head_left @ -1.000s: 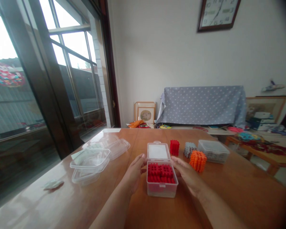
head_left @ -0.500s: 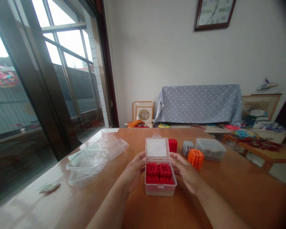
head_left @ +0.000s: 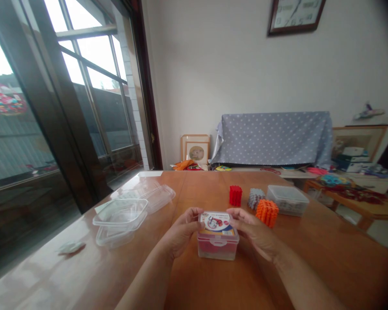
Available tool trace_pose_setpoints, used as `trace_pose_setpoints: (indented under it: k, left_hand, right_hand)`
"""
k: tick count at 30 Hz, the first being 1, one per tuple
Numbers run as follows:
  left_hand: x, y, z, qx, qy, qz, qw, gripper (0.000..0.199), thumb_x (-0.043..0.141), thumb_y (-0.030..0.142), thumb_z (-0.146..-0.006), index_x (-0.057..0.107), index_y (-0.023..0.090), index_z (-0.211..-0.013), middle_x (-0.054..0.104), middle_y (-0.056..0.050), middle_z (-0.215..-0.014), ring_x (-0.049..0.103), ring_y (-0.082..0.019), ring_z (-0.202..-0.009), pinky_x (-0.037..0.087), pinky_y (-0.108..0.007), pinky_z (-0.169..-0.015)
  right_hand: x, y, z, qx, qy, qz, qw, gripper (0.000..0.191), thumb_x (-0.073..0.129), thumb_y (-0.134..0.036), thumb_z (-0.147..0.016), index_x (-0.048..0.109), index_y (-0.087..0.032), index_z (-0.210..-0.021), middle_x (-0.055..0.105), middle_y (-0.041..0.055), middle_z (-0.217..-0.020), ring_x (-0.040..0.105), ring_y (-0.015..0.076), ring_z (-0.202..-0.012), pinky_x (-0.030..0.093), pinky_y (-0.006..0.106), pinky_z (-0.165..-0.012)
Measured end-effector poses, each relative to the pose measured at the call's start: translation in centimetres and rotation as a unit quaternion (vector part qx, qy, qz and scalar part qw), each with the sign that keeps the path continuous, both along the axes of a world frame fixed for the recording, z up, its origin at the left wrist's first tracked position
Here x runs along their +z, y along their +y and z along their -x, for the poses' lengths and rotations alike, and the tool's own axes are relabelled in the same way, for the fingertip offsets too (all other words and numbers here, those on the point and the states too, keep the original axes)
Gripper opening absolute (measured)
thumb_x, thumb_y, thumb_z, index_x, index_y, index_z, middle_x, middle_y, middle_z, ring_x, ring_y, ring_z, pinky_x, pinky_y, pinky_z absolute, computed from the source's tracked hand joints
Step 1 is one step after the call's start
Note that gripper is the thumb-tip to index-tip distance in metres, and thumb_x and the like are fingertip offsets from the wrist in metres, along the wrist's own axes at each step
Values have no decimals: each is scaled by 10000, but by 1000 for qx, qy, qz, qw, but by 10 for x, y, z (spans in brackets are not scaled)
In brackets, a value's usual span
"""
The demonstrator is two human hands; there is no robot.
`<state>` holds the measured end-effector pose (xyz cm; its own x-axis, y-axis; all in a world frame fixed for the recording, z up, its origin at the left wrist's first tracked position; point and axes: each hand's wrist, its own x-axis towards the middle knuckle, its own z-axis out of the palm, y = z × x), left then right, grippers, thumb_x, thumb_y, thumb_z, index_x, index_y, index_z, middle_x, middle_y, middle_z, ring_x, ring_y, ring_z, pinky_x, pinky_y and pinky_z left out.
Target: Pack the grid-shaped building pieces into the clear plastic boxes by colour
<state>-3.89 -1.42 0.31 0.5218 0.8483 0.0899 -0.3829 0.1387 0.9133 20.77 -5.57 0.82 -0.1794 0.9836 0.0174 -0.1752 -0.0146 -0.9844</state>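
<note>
A small clear plastic box (head_left: 217,249) with red pieces inside stands on the table in front of me. Its lid, bearing a printed label, lies down over the top, and the front latch sticks out. My left hand (head_left: 183,232) grips the box's left side, thumb on the lid's edge. On the right side my right hand (head_left: 252,232) holds it the same way. Beyond the box are a red block (head_left: 236,196), a grey block (head_left: 256,199) and an orange block (head_left: 267,213), each built of interlocked pieces.
A lidded clear container (head_left: 287,199) sits behind the orange block. Clear plastic trays (head_left: 121,213) and lids are piled at the left, with a small crumpled packet (head_left: 70,247) nearer me. The wooden table (head_left: 194,189) reaches toward a wall with a cloth-covered object (head_left: 273,137).
The box's lid has swung down from upright toward me and now covers the red pieces. Both hands have stayed at the box's sides, with their thumbs now over the lid. The view has shifted slightly.
</note>
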Motion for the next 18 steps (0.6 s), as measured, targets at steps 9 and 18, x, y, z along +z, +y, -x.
trace_pose_setpoints:
  k: [9, 18]
  left_hand:
    - [-6, 3, 2, -20, 6, -10, 1000, 485, 751, 94, -734, 553, 191, -1166, 656, -94, -1173, 633, -258, -1123, 475, -388, -969]
    - [-5, 1, 3, -33, 12, -26, 999, 458, 744, 110, -777, 570, 194, -1192, 651, -111, -1216, 631, -233, -1098, 479, -366, -958]
  right_hand:
    - [-5, 2, -4, 46, -25, -14, 999, 559, 785, -374, -804, 570, -255, -1307, 632, 72, -1351, 547, 256, -1305, 402, 441, -1132]
    - [-9, 6, -7, 66, -54, -39, 996, 608, 766, -429, -821, 533, -242, -1350, 579, 92, -1426, 518, 263, -1340, 401, 445, -1137]
